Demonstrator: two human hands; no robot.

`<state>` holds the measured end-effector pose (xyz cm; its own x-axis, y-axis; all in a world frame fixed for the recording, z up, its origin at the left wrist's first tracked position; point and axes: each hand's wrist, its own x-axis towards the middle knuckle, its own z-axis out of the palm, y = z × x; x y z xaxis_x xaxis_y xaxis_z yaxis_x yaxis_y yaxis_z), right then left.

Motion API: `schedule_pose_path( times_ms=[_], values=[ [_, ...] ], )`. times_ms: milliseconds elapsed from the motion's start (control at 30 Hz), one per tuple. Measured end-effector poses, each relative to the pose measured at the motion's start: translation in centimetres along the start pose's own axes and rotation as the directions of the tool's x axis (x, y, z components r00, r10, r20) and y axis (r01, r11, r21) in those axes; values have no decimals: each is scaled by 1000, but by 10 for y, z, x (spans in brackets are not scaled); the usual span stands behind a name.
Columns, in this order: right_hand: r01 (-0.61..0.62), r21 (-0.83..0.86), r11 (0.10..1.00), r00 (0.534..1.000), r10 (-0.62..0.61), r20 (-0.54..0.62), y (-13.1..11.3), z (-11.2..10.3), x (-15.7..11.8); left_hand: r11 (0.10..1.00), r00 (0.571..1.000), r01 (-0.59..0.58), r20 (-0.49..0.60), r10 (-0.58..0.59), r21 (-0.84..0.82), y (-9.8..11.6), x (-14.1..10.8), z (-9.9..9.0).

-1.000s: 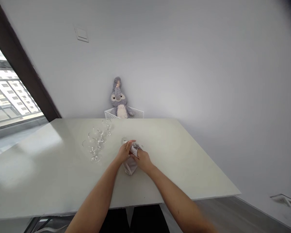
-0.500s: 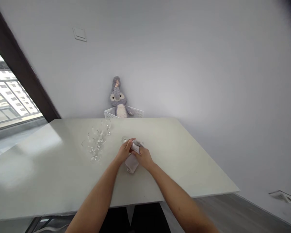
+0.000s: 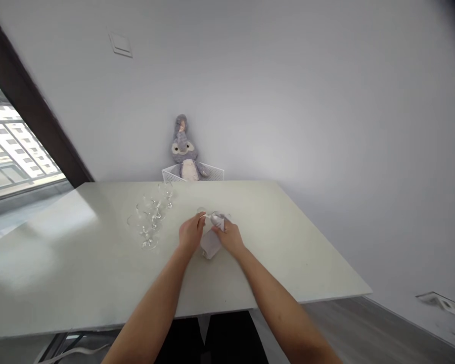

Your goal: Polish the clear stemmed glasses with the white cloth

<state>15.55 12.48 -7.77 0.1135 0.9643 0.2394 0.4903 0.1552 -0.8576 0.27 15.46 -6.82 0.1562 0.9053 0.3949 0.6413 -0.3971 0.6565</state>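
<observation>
A clear stemmed glass [image 3: 216,218] is held sideways above the table between my two hands. My left hand [image 3: 191,233] pinches it by the stem, near its round foot. Wrapped about the bowl end is a pale cloth [image 3: 211,244], which my right hand [image 3: 230,236] grips with its fingers closed. A loose part of the cloth hangs down between the hands. The fingers of my right hand and the cloth hide part of the bowl.
Several clear stemmed glasses [image 3: 148,227] stand in a loose row to the left on the white table [image 3: 288,253]. Behind the far edge, a grey plush toy [image 3: 189,162] sits in a white perforated basket [image 3: 216,173] by the wall. A window is at the left.
My left hand has drawn back from the bowl toward the stem and foot, so more of the glass shows. My right hand with the cloth has shifted slightly right.
</observation>
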Motion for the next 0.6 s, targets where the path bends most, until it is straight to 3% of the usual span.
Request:
schedule_pose_path(
  times_ms=[67, 167, 300, 400, 467, 533, 600],
  values=[
    [-10, 19, 1000, 1000, 10, 9, 3, -11, 5, 968, 981, -167, -70, 182, 187, 0, 0, -4],
    [-5, 183, 983, 990, -21, 140, 3, -25, 8, 888, 926, -370, 25, 378, 272, 0, 1, -8],
    [0, 313, 950, 946, -101, 307, -1, -36, 7, 870, 915, -401, 164, 368, 286, -2, 2, -6],
    [-33, 330, 943, 932, -90, 350, 1, -46, 9, 855, 922, -381, 210, 324, 352, -6, 3, -5],
    [-69, 305, 950, 965, -14, 260, 6, -55, 13, 836, 940, -336, 206, 270, 435, -11, 4, -5],
    [-58, 232, 971, 998, 50, 39, 10, -63, 16, 822, 960, -276, 179, 213, 498, -17, 6, -7],
    [43, 64, 997, 980, -30, -196, 9, -65, 15, 818, 975, -220, 137, 173, 532, -22, 7, -8]
  ],
)
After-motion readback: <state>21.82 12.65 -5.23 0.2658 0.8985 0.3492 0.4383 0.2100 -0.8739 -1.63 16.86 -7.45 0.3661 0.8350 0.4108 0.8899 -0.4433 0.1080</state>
